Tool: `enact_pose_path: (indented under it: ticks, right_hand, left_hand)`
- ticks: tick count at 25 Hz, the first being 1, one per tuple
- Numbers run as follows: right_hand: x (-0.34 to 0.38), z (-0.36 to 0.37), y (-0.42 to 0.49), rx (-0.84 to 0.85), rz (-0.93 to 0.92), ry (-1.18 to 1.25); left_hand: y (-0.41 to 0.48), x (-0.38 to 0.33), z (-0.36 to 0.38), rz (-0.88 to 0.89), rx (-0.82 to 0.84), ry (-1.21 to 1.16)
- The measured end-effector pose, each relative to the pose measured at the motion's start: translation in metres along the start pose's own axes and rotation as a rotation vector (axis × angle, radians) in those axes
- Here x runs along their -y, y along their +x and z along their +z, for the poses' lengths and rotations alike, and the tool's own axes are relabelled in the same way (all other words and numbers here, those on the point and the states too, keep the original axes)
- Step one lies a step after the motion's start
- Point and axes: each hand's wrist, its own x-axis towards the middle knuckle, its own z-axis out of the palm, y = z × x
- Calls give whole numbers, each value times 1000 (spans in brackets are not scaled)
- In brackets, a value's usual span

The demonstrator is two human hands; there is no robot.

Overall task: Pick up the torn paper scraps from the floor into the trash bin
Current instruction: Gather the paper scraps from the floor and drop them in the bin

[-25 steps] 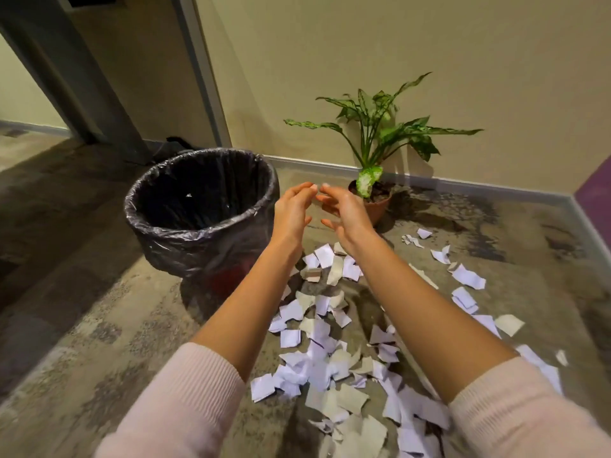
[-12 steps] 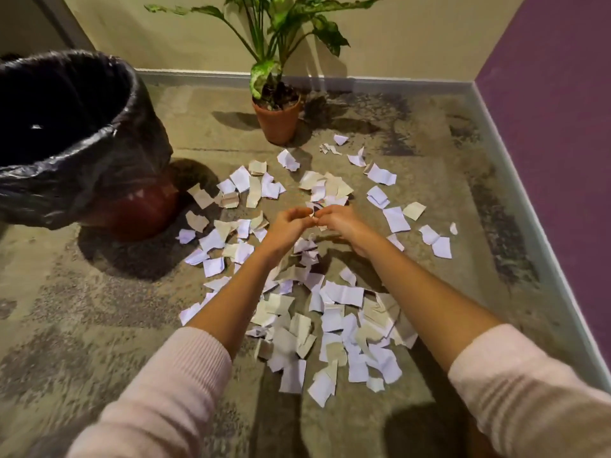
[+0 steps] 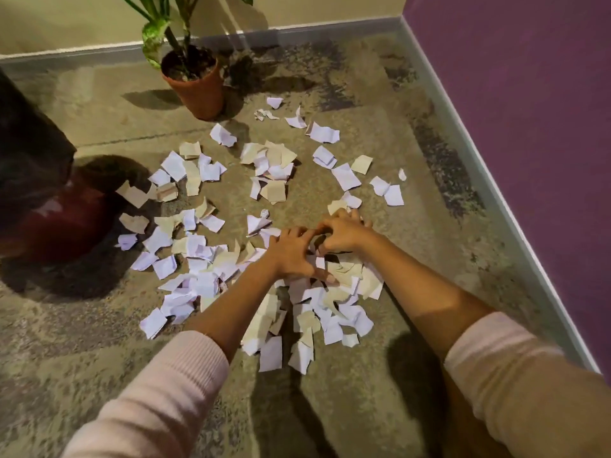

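Several torn white and beige paper scraps point(image 3: 198, 180) lie scattered over the mottled floor, thickest in a pile point(image 3: 330, 312) between my forearms. My left hand point(image 3: 291, 256) rests palm down on that pile with its fingers spread. My right hand point(image 3: 345, 233) sits just right of it, fingers curled down onto the scraps and touching the left hand's fingertips. Whether it grips any paper is hidden. The trash bin point(image 3: 29, 166), red with a black bag liner, stands at the left edge, only partly in view.
A potted green plant in a terracotta pot point(image 3: 198, 90) stands by the far wall, just beyond the scraps. A purple wall point(image 3: 529, 127) with a pale skirting board runs along the right. Bare floor lies near me.
My view has tilted down and right, so the bin has slid to the left edge. Both hands have dropped from the air near the bin onto the scrap pile.
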Motion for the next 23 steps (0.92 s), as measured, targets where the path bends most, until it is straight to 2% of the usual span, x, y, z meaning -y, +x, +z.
enact_pose_path:
  ticks: [4,9,14,17,23]
  right_hand:
    - [-15,7,-3,48,-19,79]
    - [-20,5,-17,173,-69,-64]
    - [-27,15,-21,295,34,-175]
    - [-31,39,-22,187,65,-251]
    - [-32,49,-26,-55,56,-239]
  left_hand:
    - [0,-18,17,69,44,165]
    - [2,-16,35,103,30,503]
    - [6,-13,32,103,-69,453]
    - [6,-13,30,92,-91,383]
    - [9,-1,40,67,-106,164]
